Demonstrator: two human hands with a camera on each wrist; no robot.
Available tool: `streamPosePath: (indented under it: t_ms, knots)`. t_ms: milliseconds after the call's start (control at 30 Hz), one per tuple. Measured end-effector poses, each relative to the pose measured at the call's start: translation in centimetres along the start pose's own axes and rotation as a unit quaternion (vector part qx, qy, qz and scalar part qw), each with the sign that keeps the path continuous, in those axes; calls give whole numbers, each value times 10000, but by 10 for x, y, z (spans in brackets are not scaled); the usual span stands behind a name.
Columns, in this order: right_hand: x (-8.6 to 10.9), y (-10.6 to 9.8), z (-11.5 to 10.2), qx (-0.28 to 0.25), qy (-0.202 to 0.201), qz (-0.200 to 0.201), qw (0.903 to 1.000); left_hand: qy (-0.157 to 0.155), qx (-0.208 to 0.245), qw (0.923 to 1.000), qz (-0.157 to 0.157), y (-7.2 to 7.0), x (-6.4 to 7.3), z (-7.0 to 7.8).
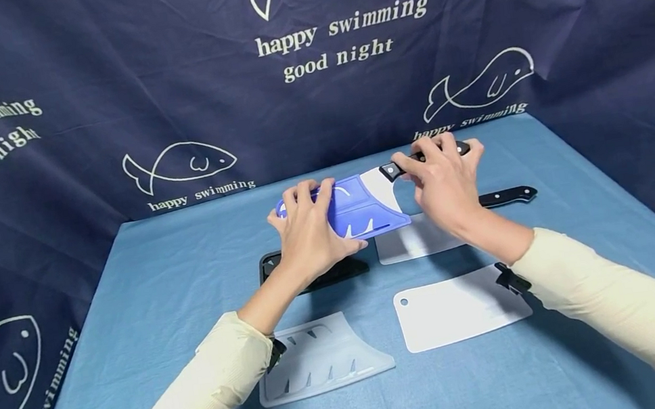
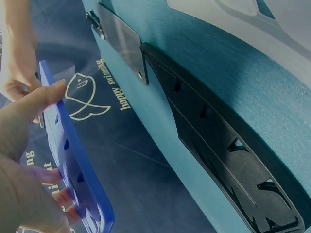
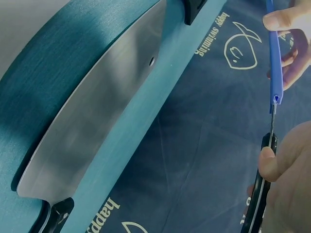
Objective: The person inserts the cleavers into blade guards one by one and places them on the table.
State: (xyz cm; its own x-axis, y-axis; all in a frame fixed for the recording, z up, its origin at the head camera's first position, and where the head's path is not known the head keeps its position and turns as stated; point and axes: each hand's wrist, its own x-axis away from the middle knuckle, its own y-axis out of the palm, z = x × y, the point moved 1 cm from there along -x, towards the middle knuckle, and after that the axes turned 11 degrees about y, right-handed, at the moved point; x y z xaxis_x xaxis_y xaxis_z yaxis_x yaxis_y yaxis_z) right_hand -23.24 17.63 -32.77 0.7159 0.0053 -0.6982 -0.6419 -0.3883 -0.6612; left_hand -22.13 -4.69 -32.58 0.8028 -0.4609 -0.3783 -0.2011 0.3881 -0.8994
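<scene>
My left hand (image 1: 309, 234) grips a blue blade cover (image 1: 365, 210) between thumb and fingers, raised over the back of the table. In my right hand (image 1: 447, 176) is the black riveted handle (image 1: 391, 171) of a cleaver. Most of its blade (image 1: 379, 183) sits inside the blue cover, with a bare strip showing between cover and handle. Seen edge-on in the right wrist view, the blade (image 3: 273, 119) lines up with the cover's slot. Below the left hand lies a black blade cover (image 2: 214, 131), partly hidden by that hand in the head view.
A second cleaver (image 3: 97, 107) lies under my right hand, its black handle (image 1: 507, 197) pointing right. Nearer the front, another wide blade (image 1: 457, 311) runs under the right sleeve. A translucent white blade cover (image 1: 324, 358) lies at front left. Dark printed cloth (image 1: 328, 109) hangs behind the table.
</scene>
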Motion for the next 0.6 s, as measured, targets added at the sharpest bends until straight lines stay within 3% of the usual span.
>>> streamPosePath:
  t_ms: [600]
  knots:
    - [-2, -1, 3, -7, 56, -34, 10000, 103, -19, 9999, 41, 0, -2, 0]
